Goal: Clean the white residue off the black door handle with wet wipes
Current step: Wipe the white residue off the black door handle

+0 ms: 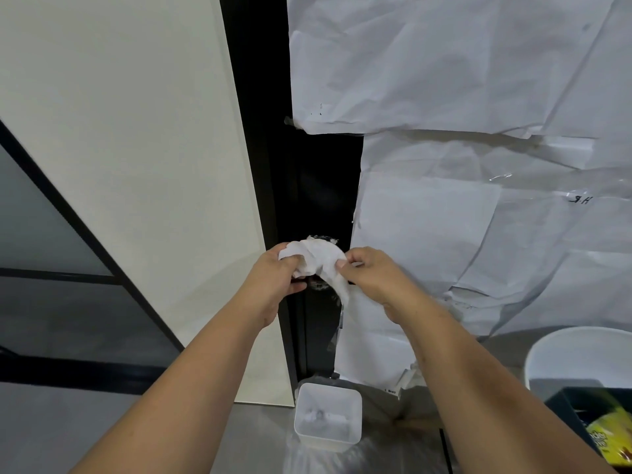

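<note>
1. Door handle [318, 286], black and flecked with white residue, shows only as a small patch below the wet wipe [316, 260]; most of it is hidden under the wipe, on the black door strip [321, 186] between the pale wall panel [136, 159] and the paper-covered door face.
2. My left hand [273, 285] grips the left end of the wipe, fingers curled round a bunched fold.
3. My right hand [372, 278] pinches the right end between thumb and fingertips, and a tail of the wipe hangs down beneath it.
4. Stretched between both hands, the wipe drapes over the handle; I cannot tell how tightly it wraps round.
5. Crumpled white paper sheets [478, 80] are taped over the door to the right of the handle.
6. Below, on the floor, a small translucent plastic bin [328, 439] holds a few used white wipes.
7. At the lower right stand a white bucket [547, 357] and, beside it, a dark box [564, 401] holding a yellow packet [612, 436].
</note>
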Motion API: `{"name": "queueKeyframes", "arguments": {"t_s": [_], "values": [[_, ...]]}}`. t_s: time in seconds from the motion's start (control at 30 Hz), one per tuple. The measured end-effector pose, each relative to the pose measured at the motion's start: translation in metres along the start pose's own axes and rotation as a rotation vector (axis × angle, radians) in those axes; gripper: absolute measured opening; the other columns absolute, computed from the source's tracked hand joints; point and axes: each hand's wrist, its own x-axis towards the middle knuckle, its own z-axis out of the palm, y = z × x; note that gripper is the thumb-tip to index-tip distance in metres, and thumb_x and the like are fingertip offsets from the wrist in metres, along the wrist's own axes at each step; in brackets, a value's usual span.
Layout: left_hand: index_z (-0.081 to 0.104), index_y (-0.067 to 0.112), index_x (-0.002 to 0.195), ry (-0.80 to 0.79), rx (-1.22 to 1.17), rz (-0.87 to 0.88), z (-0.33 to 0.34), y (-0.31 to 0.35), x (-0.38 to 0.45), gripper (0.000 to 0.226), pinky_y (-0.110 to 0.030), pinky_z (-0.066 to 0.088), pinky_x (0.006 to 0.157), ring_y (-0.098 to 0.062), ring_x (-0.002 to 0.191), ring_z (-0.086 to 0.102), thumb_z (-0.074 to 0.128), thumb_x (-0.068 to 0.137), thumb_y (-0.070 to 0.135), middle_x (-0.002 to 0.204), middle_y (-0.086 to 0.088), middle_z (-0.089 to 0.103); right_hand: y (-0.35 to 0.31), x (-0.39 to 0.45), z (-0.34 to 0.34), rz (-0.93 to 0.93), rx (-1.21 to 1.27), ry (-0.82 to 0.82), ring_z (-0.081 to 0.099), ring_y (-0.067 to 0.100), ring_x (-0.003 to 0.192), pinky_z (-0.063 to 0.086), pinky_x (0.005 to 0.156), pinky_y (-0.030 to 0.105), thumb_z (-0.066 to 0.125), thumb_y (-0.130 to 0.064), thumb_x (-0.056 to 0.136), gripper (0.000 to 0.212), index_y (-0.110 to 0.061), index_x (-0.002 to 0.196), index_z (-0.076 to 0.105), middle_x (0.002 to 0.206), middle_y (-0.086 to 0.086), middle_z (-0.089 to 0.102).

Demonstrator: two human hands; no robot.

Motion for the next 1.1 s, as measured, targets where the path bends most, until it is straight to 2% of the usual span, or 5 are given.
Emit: {"name": "queueKeyframes", "arguments": {"t_s": [0.33, 0.47, 0.7, 0.97, 1.1], "values": [[0.065, 0.021, 0.116, -0.121, -0.003, -0.319, -0.023, -0.015, -0.003, 0.034, -0.038, 0.054, 0.086, -0.017, 0.09, 0.06, 0.07, 0.086, 0.007, 0.102, 0.0, 0.065, -0.01, 0.01, -0.016, -0.079, 0.095, 0.226, 0.067, 0.025, 0.084, 0.056, 0.081, 0.047, 0.059, -0.03, 0.089, 0.011, -0.022, 0.085, 0.066, 0.085, 0.005, 0.07], [0.06, 0.02, 0.114, -0.027, -0.009, -0.166, -0.017, -0.009, -0.007, 0.056, -0.032, 0.045, 0.076, -0.017, 0.09, 0.056, 0.053, 0.073, -0.018, 0.102, -0.001, 0.057, -0.013, 0.01, -0.008, -0.11, 0.05, 0.23, 0.064, 0.021, 0.076, 0.056, 0.078, 0.044, 0.06, -0.03, 0.087, 0.011, -0.022, 0.086, 0.067, 0.074, -0.001, 0.065], [0.059, 0.028, 0.117, -0.041, 0.106, -0.057, -0.002, 0.02, -0.015, 0.051, -0.033, 0.04, 0.085, -0.016, 0.096, 0.059, 0.042, 0.08, -0.002, 0.101, -0.001, 0.069, -0.034, 0.005, -0.005, -0.28, -0.112, 0.296, 0.057, 0.011, 0.084, 0.045, 0.074, 0.027, 0.057, -0.026, 0.091, 0.012, -0.022, 0.096, 0.067, 0.09, -0.009, 0.06], [0.066, 0.027, 0.108, -0.057, 0.327, 0.173, 0.0, 0.002, -0.017, 0.023, -0.024, 0.049, 0.069, -0.016, 0.089, 0.064, 0.072, 0.086, 0.029, 0.101, 0.002, 0.067, -0.043, -0.004, -0.001, -0.308, -0.066, 0.15, 0.058, 0.006, 0.077, 0.05, 0.07, 0.026, 0.059, -0.024, 0.09, 0.01, -0.027, 0.096, 0.066, 0.08, -0.015, 0.059], [0.069, 0.019, 0.101, -0.065, 0.185, 0.012, 0.0, 0.006, -0.017, 0.017, -0.026, 0.048, 0.075, -0.017, 0.088, 0.063, 0.054, 0.098, 0.025, 0.097, -0.003, 0.072, -0.037, -0.004, -0.005, -0.205, 0.133, 0.153, 0.056, 0.008, 0.083, 0.044, 0.065, 0.02, 0.057, -0.031, 0.093, 0.02, -0.029, 0.113, 0.055, 0.092, -0.009, 0.055]]}}
